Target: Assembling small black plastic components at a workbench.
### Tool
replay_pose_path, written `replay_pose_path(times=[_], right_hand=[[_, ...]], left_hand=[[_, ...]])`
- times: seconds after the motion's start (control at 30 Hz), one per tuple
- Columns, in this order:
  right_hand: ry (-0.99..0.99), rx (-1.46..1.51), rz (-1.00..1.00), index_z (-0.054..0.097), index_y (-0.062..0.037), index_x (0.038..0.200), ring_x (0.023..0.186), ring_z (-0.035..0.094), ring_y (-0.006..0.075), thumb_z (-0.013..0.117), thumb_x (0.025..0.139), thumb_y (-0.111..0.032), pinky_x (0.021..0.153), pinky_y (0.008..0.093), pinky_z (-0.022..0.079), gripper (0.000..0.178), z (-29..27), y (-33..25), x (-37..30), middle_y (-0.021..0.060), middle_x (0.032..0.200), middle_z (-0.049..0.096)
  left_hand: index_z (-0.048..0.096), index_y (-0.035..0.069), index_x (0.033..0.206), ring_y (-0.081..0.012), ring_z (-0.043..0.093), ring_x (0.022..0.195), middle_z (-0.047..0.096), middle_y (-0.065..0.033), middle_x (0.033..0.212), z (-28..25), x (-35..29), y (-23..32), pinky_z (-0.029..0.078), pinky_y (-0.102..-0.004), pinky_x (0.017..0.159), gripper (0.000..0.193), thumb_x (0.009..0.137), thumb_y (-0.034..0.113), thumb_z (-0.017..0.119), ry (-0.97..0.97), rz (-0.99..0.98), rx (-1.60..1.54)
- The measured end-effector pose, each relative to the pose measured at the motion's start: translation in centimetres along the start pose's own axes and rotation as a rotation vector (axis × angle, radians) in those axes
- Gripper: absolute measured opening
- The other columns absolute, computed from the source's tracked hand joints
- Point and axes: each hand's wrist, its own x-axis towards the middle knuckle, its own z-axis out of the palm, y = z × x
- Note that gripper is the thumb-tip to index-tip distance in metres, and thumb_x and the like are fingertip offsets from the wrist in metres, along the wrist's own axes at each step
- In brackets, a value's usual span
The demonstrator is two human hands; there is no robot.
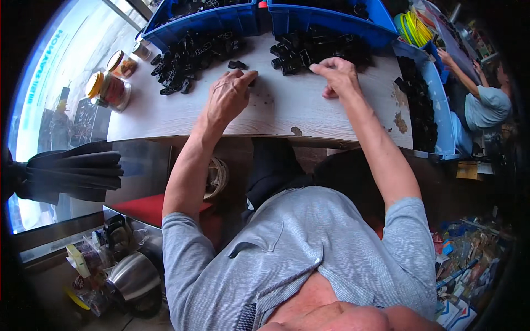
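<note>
My left hand point(228, 95) is over the white wood-grain tabletop point(281, 113), its fingers curled and pressed together. A dark bit shows under its index finger, too small to make out. Just beyond the fingertips lies a single small black plastic part point(237, 65). My right hand point(339, 78) is bent inward at the near edge of the right pile of black plastic parts point(301, 52), fingers drawn in. Whether anything sits between those fingers is hidden. Another heap of black plastic parts point(190, 58) spreads out beyond my left hand.
Two blue bins point(207, 22) point(337, 19) of black parts stand along the far edge. Lidded jars point(113, 91) line the left side by the window. A pale blue crate point(441, 110) of black parts adjoins the right edge. Another person point(486, 105) sits at far right.
</note>
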Motion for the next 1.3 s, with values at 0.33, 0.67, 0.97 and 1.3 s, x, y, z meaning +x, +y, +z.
replay_pose_path(times=[0.33, 0.67, 0.97, 1.3], right_hand=[[0.167, -0.173, -0.017, 0.072, -0.0074, 0.099, 0.040, 0.054, 0.0132, 0.078, 0.080, -0.024, 0.039, 0.0311, 0.051, 0.026, 2.6, -1.0, 0.9, 0.0020, 0.063, 0.059], [0.141, -0.116, -0.075, 0.071, -0.0074, 0.096, 0.040, 0.053, 0.0129, 0.075, 0.083, -0.021, 0.039, 0.0313, 0.051, 0.020, 2.3, 0.1, 1.6, 0.0027, 0.064, 0.059], [0.134, -0.190, -0.094, 0.067, -0.0043, 0.114, 0.046, 0.058, 0.0148, 0.083, 0.077, -0.027, 0.041, 0.0308, 0.052, 0.046, 2.7, -0.6, 1.3, 0.0082, 0.077, 0.067], [0.100, -0.176, -0.071, 0.069, -0.0040, 0.099, 0.041, 0.054, 0.0126, 0.079, 0.080, -0.021, 0.040, 0.0299, 0.050, 0.028, 3.8, -1.2, 1.3, 0.0037, 0.065, 0.062]], left_hand=[[0.066, 0.012, 0.123, -0.0327, 0.064, 0.108, 0.065, -0.0131, 0.123, 1.9, 0.7, -0.9, 0.056, -0.0415, 0.087, 0.037, 0.088, 0.004, 0.064, 0.112, 0.087, 0.018], [0.064, 0.008, 0.123, -0.0320, 0.061, 0.102, 0.068, -0.0098, 0.120, 1.9, 0.7, 0.8, 0.053, -0.0416, 0.085, 0.035, 0.088, 0.006, 0.065, 0.060, 0.129, -0.079], [0.066, 0.007, 0.120, -0.0316, 0.061, 0.098, 0.070, -0.0093, 0.112, 3.1, 0.5, 2.2, 0.051, -0.0416, 0.084, 0.037, 0.084, 0.006, 0.068, 0.184, 0.122, -0.183], [0.067, 0.006, 0.116, -0.0323, 0.063, 0.092, 0.071, -0.0104, 0.106, 3.6, 0.4, 2.1, 0.051, -0.0421, 0.082, 0.034, 0.082, 0.007, 0.069, 0.238, 0.111, -0.217]])
